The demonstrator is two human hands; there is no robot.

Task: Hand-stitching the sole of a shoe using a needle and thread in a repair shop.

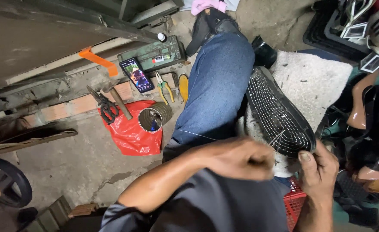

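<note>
Fingers of the left hand (241, 158) were curled into a blurry fist, possibly pinching thread, can't tell for sure. It hovered just beside the black rubber shoe sole with white stitching (279, 114), which rested on the lap against the blue denim leg (217, 86). Right hand (318, 172) had its fingers pressed on the sole's near end, thumb on top.

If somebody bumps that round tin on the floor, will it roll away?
Probably not far. The round tin appears to stand upright, its open mouth showing, half on the crumpled red plastic bag, so it would likelier tip. Once on its side, it might roll. It looks thin and probably light.
</note>
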